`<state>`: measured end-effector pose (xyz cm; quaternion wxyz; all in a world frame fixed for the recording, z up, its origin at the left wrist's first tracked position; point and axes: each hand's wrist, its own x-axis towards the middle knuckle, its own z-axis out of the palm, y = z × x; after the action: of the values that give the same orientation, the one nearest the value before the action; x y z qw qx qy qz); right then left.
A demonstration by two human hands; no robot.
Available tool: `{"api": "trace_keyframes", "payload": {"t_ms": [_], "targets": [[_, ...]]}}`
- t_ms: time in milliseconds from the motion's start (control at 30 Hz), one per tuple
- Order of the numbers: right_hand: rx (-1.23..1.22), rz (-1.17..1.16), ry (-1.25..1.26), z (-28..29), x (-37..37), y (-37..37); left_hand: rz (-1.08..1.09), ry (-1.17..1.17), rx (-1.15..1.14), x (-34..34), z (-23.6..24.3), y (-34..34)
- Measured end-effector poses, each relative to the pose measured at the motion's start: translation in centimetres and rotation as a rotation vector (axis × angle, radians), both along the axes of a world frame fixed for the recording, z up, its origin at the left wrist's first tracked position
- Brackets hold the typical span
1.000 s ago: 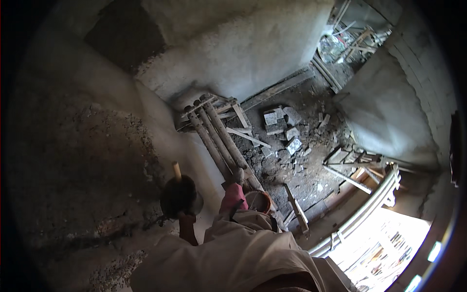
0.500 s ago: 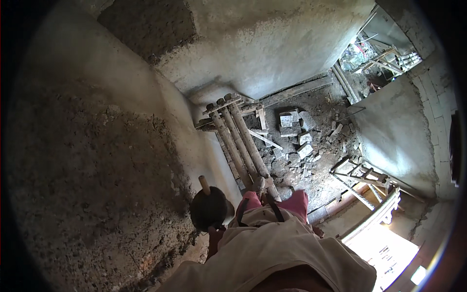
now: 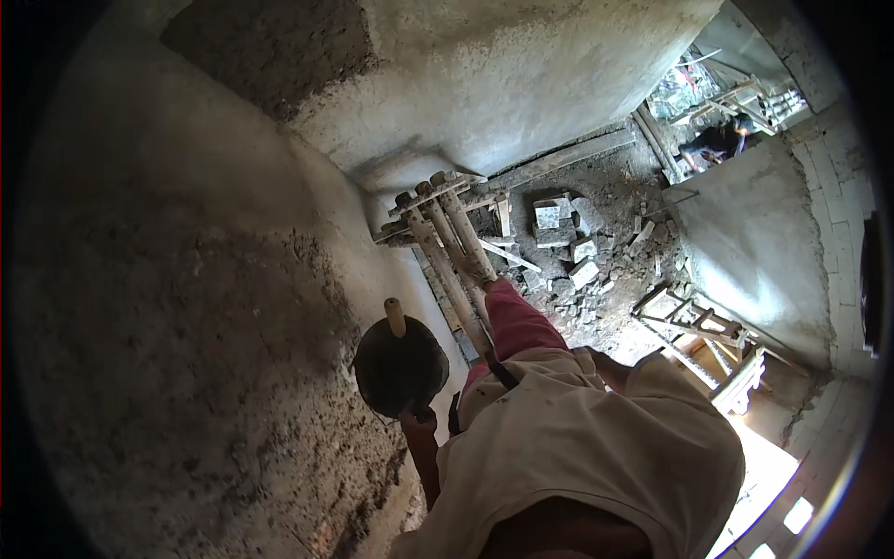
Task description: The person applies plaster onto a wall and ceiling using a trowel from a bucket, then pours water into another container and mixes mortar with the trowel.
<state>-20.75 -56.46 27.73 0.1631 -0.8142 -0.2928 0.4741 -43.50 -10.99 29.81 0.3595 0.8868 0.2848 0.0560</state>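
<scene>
My left hand (image 3: pixel 419 421) is closed on the near rim of a round, dark bucket (image 3: pixel 400 373), beside the rough wall on my left. A tool with a wooden handle (image 3: pixel 395 319) rests in the bucket, its grip sticking out past the far rim; its other end is too dark to make out. My right upper arm (image 3: pixel 610 369) shows at the side of my pale shirt, but the hand itself is hidden. Below me, one pink-trousered leg (image 3: pixel 521 321) reaches forward, with its foot on the round wooden poles (image 3: pixel 438 256) of a scaffold.
Half-plastered walls (image 3: pixel 484 93) stand left and ahead. Blocks (image 3: pixel 556 219) and broken rubble (image 3: pixel 582 289) lie on the floor beyond the poles. A wooden trestle (image 3: pixel 698 326) stands on the right. Through the opening at the upper right, a person in dark clothes (image 3: pixel 722 142) bends over.
One leg has stepped forward along the poles, and my body has turned. The bucket has come further out from beside my shirt. A person has appeared in the far opening.
</scene>
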Motion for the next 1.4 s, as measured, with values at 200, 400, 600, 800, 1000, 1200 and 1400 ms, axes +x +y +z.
{"api": "trace_keyframes", "payload": {"t_ms": [200,400,600,800,1000,1200,1400], "targets": [[0.102,-0.042,0.027,0.3,9.9,2.2,0.103,0.022,-0.119,9.3,0.5,3.1],[0.230,-0.368,-0.010,2.7,25.8,11.6,0.499,0.080,-0.664,9.8,-3.1,12.1],[0.552,0.004,-0.376,11.1,36.6,30.0,0.514,0.078,-0.507,22.5,3.6,13.6],[0.540,0.325,-0.260,10.8,31.1,42.5,0.737,-0.188,-0.724,27.5,4.8,17.3],[0.308,0.331,-0.326,11.8,32.4,40.5,0.583,-0.041,-0.521,36.8,11.1,17.2],[0.274,0.617,-0.811,16.1,40.0,40.5,0.471,0.009,-0.399,45.5,14.6,18.5],[0.292,0.578,-0.904,19.2,47.9,41.4,0.548,-0.001,-0.244,49.9,14.1,17.6]]}}
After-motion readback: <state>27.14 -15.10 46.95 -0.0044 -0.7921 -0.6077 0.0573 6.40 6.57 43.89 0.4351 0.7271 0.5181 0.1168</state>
